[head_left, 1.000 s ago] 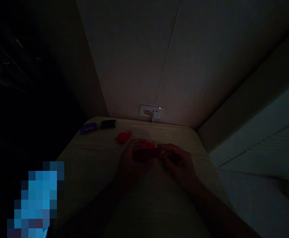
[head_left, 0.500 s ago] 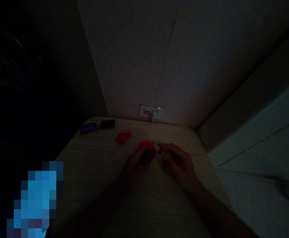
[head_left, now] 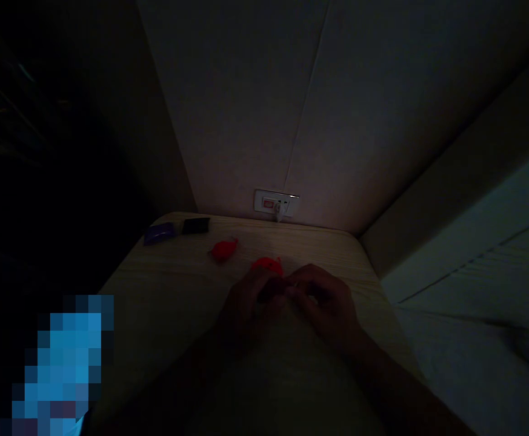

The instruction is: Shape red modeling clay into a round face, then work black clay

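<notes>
My left hand (head_left: 243, 306) is closed, its fingers curled toward the right hand over the table. My right hand (head_left: 326, 306) pinches with thumb and index finger right at the left fingertips. Whatever lies between them is too dark to make out. Just behind the left fingers sits a bright red, soft-looking piece (head_left: 268, 264), partly covered by that hand. Farther back and to the left lies a small red bundle (head_left: 223, 250) with a thin tip sticking up, apart from both hands.
At the table's (head_left: 300, 242) back left corner lie a purple packet (head_left: 159, 233) and a flat black item (head_left: 196, 226). A wall socket (head_left: 276, 203) with a plug in it sits just above the back edge. The room is very dim.
My right hand has moved left and its fingertips have closed in against the left hand's. The red things and the packets stay where they were.
</notes>
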{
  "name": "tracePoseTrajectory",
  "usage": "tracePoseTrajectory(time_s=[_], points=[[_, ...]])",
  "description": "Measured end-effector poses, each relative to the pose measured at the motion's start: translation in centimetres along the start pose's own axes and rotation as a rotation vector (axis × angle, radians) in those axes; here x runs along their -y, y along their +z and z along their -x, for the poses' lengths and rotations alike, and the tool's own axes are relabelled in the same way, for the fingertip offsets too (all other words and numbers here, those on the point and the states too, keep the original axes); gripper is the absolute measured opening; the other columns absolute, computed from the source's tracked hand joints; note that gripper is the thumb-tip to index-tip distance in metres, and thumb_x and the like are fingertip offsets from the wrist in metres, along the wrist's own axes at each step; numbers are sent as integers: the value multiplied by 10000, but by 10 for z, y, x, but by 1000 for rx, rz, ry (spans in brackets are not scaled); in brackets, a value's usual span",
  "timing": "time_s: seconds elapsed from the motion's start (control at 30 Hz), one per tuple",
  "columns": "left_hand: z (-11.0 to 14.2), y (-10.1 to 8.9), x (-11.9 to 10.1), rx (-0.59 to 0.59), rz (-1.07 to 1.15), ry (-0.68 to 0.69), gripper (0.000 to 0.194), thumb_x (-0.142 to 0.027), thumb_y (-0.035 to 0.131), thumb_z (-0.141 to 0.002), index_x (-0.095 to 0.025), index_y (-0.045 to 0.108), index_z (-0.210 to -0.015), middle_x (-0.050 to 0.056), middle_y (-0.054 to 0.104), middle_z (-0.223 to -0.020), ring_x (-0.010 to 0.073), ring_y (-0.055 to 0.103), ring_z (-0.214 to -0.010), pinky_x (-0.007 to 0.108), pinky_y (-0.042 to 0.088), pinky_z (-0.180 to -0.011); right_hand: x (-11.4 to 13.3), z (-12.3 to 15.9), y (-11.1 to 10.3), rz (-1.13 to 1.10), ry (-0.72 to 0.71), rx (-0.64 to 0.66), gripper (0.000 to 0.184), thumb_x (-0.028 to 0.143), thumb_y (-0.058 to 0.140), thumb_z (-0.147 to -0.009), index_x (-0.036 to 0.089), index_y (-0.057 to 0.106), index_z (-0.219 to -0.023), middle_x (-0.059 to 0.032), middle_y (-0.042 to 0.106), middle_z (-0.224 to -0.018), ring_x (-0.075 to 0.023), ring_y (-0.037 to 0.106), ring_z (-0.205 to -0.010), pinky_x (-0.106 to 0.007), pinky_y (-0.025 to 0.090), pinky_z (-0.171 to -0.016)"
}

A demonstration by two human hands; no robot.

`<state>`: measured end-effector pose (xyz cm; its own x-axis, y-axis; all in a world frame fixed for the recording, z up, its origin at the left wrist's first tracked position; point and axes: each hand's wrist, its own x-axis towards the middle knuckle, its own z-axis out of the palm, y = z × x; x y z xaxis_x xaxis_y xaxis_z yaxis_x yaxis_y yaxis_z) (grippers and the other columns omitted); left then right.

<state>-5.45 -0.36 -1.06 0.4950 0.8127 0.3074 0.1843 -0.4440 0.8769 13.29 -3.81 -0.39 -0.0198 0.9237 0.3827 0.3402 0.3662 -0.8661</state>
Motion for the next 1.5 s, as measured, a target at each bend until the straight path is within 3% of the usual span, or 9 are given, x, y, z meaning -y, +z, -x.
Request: tracePoseTrajectory(time_s=[0.27,0.73,0.97,1.17,1.37,1.5], points=[[-2,-2,0,-22,22,35,153,-319,518,-983,-199,612,-972,28,593,-908,182,550,-829,302,424,-742,4,0,3,-56,14,4,111,325,725,-907,215,707,-902,-30,649,-805,-142,579,-640,-257,465,-551],[-3,2,10,-112,-93,169,52,-227,616,-858,-180,611,-879,27,585,-869,186,550,-832,297,428,-733,-7,4,10,-167,199,-49,71,235,779,-779,205,717,-794,4,647,-650,-120,558,-555,-223,435,-505],[-3,0,11,-100,6,74,112,-271,583,-874,-177,644,-877,-4,555,-789,148,497,-693,267,374,-616,-3,3,9,-114,-12,25,123,222,746,-853,223,777,-972,-33,684,-788,-140,604,-635,-243,466,-531],[-5,1,11,-118,27,27,122,-276,595,-834,-171,621,-777,-24,501,-703,131,444,-622,261,337,-573,1,2,8,23,-154,0,128,152,763,-825,217,771,-935,-21,707,-725,-142,636,-617,-252,512,-561],[-3,4,10,-89,29,19,112,-270,609,-831,-177,612,-768,-22,525,-707,134,467,-643,262,349,-591,3,6,13,77,-115,-62,123,103,741,-766,199,709,-836,-14,696,-714,-147,652,-614,-262,533,-583],[-3,3,11,-88,55,-23,133,-288,585,-824,-171,625,-774,-12,539,-704,144,476,-635,275,355,-588,1,5,13,29,-104,-23,140,116,743,-797,209,721,-900,-21,703,-773,-152,662,-646,-269,551,-596]])
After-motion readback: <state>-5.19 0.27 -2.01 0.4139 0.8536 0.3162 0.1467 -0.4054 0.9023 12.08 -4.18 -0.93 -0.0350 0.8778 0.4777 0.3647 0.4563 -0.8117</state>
